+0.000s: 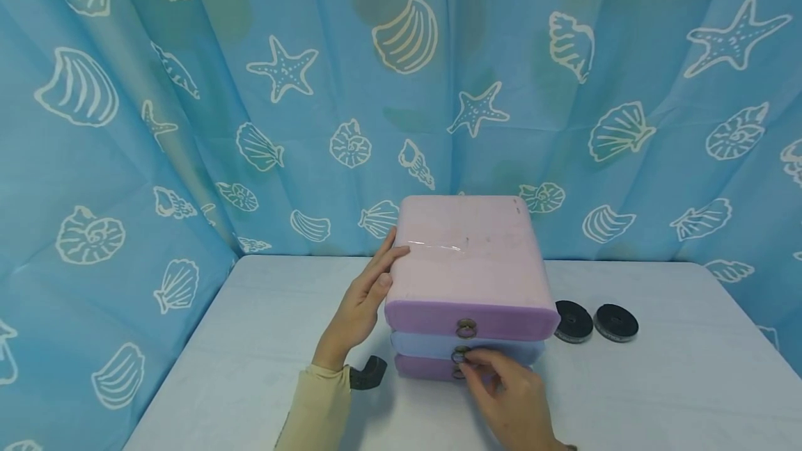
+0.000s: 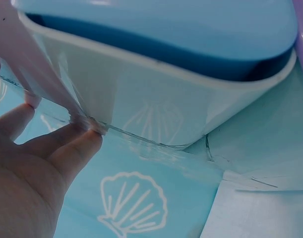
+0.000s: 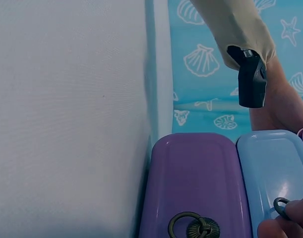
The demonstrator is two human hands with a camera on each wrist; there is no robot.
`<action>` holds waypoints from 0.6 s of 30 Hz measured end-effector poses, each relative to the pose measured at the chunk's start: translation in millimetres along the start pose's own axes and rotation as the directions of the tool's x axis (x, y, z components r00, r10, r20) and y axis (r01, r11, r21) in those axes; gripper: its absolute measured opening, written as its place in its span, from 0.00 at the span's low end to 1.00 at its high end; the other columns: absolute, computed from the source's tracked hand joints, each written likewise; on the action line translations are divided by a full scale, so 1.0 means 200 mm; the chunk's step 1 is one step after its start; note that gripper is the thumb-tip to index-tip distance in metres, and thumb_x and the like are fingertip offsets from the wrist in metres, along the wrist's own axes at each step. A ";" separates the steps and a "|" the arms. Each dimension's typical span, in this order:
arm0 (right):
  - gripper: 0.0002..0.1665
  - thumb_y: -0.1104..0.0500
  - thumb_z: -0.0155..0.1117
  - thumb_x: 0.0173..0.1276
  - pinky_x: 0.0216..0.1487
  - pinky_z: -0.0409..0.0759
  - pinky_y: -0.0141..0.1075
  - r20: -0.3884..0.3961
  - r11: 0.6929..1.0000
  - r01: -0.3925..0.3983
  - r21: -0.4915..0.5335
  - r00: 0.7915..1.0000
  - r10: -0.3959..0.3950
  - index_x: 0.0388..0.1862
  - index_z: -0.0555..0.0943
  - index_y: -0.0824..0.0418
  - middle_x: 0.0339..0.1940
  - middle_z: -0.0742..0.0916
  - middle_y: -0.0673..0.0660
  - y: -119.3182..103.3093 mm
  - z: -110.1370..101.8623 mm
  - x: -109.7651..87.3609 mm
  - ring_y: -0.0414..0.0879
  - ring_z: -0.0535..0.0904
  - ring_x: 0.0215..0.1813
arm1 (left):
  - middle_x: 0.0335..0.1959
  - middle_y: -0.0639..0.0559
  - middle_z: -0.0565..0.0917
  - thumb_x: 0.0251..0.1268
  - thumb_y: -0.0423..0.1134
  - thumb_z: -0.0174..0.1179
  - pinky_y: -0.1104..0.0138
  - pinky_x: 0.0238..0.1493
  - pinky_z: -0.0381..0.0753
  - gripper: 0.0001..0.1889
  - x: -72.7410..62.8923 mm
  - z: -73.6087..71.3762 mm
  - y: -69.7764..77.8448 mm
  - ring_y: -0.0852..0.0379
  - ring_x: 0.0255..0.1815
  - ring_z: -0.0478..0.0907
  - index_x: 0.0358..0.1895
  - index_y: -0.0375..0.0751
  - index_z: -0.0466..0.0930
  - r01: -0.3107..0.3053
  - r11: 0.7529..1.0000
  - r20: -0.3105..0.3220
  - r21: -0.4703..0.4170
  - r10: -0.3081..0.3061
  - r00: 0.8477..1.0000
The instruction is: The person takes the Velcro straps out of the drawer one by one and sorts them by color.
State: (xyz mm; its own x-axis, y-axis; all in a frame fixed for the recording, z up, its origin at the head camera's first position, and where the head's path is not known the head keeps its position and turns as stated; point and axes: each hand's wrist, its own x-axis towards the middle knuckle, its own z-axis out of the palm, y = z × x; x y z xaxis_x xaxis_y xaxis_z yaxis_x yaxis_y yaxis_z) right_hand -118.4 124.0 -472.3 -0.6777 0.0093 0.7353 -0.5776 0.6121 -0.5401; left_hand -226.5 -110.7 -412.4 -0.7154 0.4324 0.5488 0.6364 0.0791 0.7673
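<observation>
In the head view, a small cabinet of drawers [image 1: 470, 270] stands on the worktop [image 1: 677, 374], toward five o'clock from the middle. The left hand [image 1: 354, 312] is at its nine o'clock side; the fingers are rather straight and touch the wall. The right hand [image 1: 514, 395], near five o'clock of the cabinet, pinches the ring pull [image 1: 459, 355] of the blue middle drawer [image 1: 422, 344] between thumb and finger. Two black discs [image 1: 617, 323] lie between three and four o'clock from the cabinet, just beside each other. Behind hangs a blue curtain [image 1: 351, 200] with white shells and starfish.

In the left wrist view, the left hand is at eight o'clock, fingers spread, with fingertips against the cabinet wall. At twelve o'clock, a dark gap is seen between the blue drawer front and the pale rim [image 2: 156, 64].

In the right wrist view, fingertips of the right hand hold the ring at four o'clock. The purple lower drawer [image 3: 193, 173], with its own ring, is at five o'clock. At two o'clock, a black piece [image 3: 253, 84] sits at the left sleeve [image 3: 240, 27].
</observation>
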 end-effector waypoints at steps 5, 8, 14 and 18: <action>0.17 0.71 0.80 0.48 0.24 0.73 0.21 0.008 1.000 -0.004 0.011 1.000 0.004 0.33 0.85 0.56 0.28 0.88 0.43 0.00 0.00 0.00 0.30 0.79 0.26 | 0.83 0.51 0.47 0.84 0.36 0.40 0.58 0.78 0.51 0.22 0.00 0.00 0.00 0.52 0.83 0.41 0.76 0.43 0.65 0.001 1.000 -0.001 0.001 -0.001 1.000; 0.17 0.72 0.80 0.48 0.24 0.73 0.21 0.015 1.000 -0.008 0.024 1.000 0.008 0.33 0.85 0.56 0.28 0.88 0.42 0.00 0.00 0.00 0.30 0.79 0.27 | 0.83 0.51 0.47 0.84 0.36 0.40 0.58 0.78 0.51 0.22 0.00 0.00 0.00 0.52 0.83 0.41 0.75 0.43 0.65 0.005 1.000 -0.003 0.002 -0.005 1.000; 0.17 0.72 0.80 0.49 0.24 0.73 0.21 0.028 0.999 -0.022 0.030 0.999 0.022 0.33 0.85 0.56 0.28 0.87 0.41 0.00 -0.01 0.00 0.30 0.79 0.27 | 0.83 0.51 0.45 0.85 0.50 0.36 0.51 0.76 0.55 0.26 0.00 0.00 0.00 0.52 0.82 0.43 0.76 0.43 0.63 -0.022 0.999 0.019 -0.041 0.023 1.000; 0.17 0.72 0.80 0.49 0.24 0.73 0.20 0.033 0.999 -0.026 0.036 0.999 0.024 0.33 0.85 0.56 0.28 0.87 0.40 -0.01 -0.01 0.00 0.30 0.79 0.28 | 0.84 0.50 0.43 0.75 0.69 0.40 0.41 0.72 0.58 0.41 0.00 0.00 -0.01 0.47 0.82 0.45 0.77 0.41 0.61 -0.053 0.994 0.041 -0.091 0.057 0.997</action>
State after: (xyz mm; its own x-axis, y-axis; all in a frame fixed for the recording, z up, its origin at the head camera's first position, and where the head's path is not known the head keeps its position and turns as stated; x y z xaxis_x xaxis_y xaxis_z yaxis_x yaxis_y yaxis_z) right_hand -117.1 125.2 -470.1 -0.7062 -0.0016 0.7081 -0.5761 0.5827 -0.5732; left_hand -228.2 -111.4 -414.2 -0.6651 0.4731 0.5777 0.6449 -0.0260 0.7638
